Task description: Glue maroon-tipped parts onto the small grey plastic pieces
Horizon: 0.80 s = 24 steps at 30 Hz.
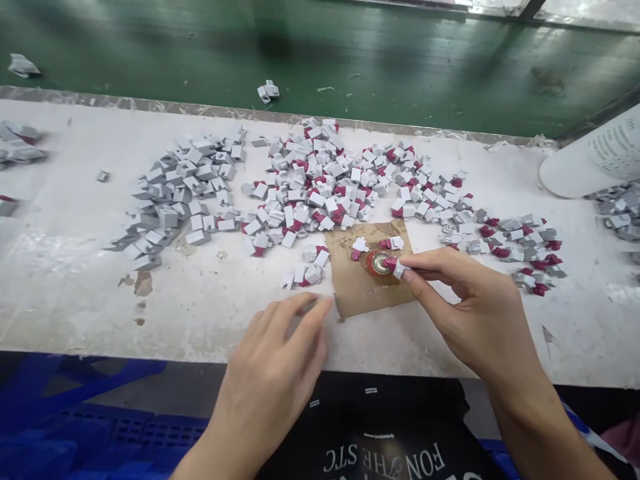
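Observation:
Between the thumb and forefinger of my right hand (pixel 480 320) is a small grey-and-magenta plastic part (pixel 399 269). Its magenta end reaches over a bottle cap (pixel 379 263) with a red rim, seemingly touching it. The cap rests on a piece of brown cardboard (pixel 367 297), wet in spots. Two similar parts lie beside the cap, one grey-and-magenta part (pixel 393 243) behind it and another to its left. My left hand (pixel 275 367) hovers at the table's front edge, left of the cardboard, its fingers loosely bent and apart with nothing visible in them.
Behind the cardboard spreads a large pile of grey-and-magenta parts (pixel 320 187). Plain grey pieces (pixel 185 180) are heaped to the left. A white bottle (pixel 590 157) leans in at right. Beyond the white tabletop (pixel 200 313) runs a green surface (pixel 175 67) with some stray pieces.

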Each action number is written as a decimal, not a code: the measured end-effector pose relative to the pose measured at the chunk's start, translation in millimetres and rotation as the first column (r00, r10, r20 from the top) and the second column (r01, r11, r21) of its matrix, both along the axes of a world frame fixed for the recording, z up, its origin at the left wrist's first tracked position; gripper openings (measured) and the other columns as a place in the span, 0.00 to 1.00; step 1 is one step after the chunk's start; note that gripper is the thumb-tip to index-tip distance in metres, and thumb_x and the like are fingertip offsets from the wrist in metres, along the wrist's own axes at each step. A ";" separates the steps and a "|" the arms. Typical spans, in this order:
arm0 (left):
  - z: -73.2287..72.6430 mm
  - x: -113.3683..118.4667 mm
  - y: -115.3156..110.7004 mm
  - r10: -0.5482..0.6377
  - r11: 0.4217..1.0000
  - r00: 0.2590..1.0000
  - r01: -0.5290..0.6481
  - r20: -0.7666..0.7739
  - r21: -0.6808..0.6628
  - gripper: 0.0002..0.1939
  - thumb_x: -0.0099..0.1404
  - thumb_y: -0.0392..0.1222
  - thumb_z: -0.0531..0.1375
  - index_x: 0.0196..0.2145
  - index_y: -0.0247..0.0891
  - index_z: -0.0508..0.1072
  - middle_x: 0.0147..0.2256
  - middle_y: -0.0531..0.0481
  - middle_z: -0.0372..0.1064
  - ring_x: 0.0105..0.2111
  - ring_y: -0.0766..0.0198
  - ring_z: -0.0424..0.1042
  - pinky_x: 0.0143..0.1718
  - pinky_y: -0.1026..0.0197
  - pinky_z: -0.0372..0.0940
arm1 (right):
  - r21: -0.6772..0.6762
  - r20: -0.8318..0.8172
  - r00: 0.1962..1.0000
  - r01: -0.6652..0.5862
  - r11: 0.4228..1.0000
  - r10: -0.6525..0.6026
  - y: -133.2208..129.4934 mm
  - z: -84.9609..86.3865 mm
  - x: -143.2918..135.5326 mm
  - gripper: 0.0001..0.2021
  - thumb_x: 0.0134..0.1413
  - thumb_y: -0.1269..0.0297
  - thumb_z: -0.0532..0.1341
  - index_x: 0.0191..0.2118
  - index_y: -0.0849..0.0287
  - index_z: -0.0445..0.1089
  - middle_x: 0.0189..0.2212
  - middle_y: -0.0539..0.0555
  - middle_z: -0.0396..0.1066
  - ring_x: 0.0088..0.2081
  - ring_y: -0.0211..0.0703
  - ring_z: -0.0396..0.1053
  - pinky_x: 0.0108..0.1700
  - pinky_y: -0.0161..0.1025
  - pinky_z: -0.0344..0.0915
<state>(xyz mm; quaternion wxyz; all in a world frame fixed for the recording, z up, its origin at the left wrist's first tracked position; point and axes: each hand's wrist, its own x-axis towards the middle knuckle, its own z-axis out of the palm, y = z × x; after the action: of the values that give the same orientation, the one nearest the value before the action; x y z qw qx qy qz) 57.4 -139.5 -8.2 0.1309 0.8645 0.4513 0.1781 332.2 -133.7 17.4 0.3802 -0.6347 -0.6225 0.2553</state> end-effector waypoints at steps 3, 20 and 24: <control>-4.4 -1.0 -0.7 0.134 0.987 0.989 -0.128 0.063 -0.093 0.10 0.84 0.39 0.60 0.59 0.43 0.75 0.51 0.45 0.80 0.50 0.51 0.83 0.48 0.51 0.78 | 0.017 0.050 0.999 -0.012 1.000 0.012 -0.2 1.4 0.1 0.08 0.75 0.72 0.69 0.51 0.52 0.85 0.45 0.51 0.87 0.45 0.45 0.85 0.48 0.44 0.80; 20.9 34.1 31.1 0.432 0.761 0.743 0.004 0.511 -0.649 0.02 0.77 0.44 0.70 0.46 0.48 0.82 0.36 0.55 0.81 0.36 0.63 0.82 0.37 0.64 0.78 | -0.075 -0.464 0.880 0.074 0.994 -0.100 -2.2 3.9 4.2 0.10 0.71 0.66 0.76 0.49 0.39 0.90 0.47 0.45 0.90 0.47 0.43 0.88 0.50 0.38 0.85; 25.3 64.4 51.7 0.449 0.734 0.586 0.189 0.675 -0.652 0.05 0.77 0.44 0.72 0.48 0.44 0.84 0.44 0.50 0.86 0.43 0.60 0.86 0.46 0.60 0.82 | -0.147 -0.707 0.697 0.021 0.989 -0.120 3.1 2.7 5.8 0.06 0.71 0.62 0.77 0.48 0.44 0.91 0.48 0.50 0.91 0.51 0.49 0.90 0.58 0.44 0.86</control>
<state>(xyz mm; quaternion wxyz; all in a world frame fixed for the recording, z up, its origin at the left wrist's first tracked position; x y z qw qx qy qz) 121.8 -87.8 17.1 0.6024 0.5436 0.4420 0.3825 338.0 -130.6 20.1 0.5598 -0.5325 -0.3842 0.5054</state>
